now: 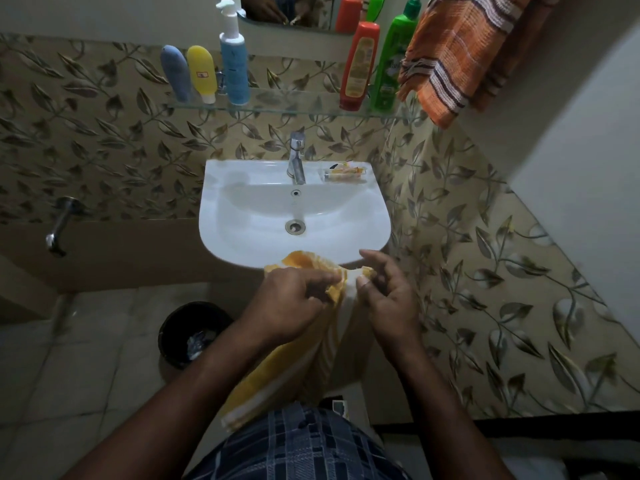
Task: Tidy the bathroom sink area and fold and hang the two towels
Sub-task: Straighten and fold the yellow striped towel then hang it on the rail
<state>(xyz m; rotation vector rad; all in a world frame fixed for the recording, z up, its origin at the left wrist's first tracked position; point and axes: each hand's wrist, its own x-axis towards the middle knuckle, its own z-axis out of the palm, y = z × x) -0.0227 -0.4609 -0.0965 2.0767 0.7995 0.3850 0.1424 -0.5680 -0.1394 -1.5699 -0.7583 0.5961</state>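
Yellow towel [277, 368] held at near rim of sink [242, 244]; top edge pinched by left hand [291, 299] and right hand [388, 292], rest hung down. Risk: corner lost from light right-hand pinch, fold skewed, towel dropped.

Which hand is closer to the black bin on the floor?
Left. The left hand, gripping the yellow towel, is just to the right of the bin. The right hand pinches the towel's other end, farther right.

Two towels [457, 53] [263, 386], five bottles [175, 72] [201, 72] [235, 64] [358, 65] [393, 64], one sink [214, 202], one tap [296, 161], one bin [173, 327], two hands [291, 303] [388, 299]
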